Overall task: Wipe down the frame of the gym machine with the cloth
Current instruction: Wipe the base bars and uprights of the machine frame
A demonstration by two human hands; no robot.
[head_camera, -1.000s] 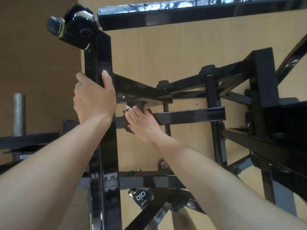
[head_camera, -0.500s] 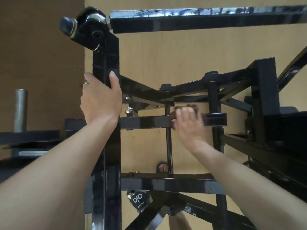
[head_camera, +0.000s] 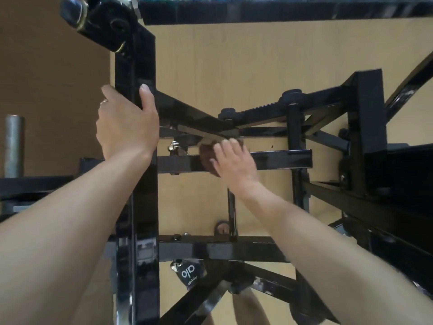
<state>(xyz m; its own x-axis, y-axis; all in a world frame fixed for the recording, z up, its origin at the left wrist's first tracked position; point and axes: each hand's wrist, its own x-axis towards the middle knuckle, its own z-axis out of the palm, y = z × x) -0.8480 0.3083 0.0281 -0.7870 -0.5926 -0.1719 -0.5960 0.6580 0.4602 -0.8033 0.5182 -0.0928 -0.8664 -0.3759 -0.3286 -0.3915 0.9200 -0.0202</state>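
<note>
Tan floor below, your right hand [head_camera: 234, 160] presses the cloth [head_camera: 207, 156] flat-fingered mid-crossbar [head_camera: 281, 159], left hand [head_camera: 126, 120] gripping the post [head_camera: 136, 66]; most frame looks left.

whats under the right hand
Under the right hand a dark brown cloth is pressed on the black horizontal crossbar. Only the cloth's left edge shows; the rest is covered.
</note>
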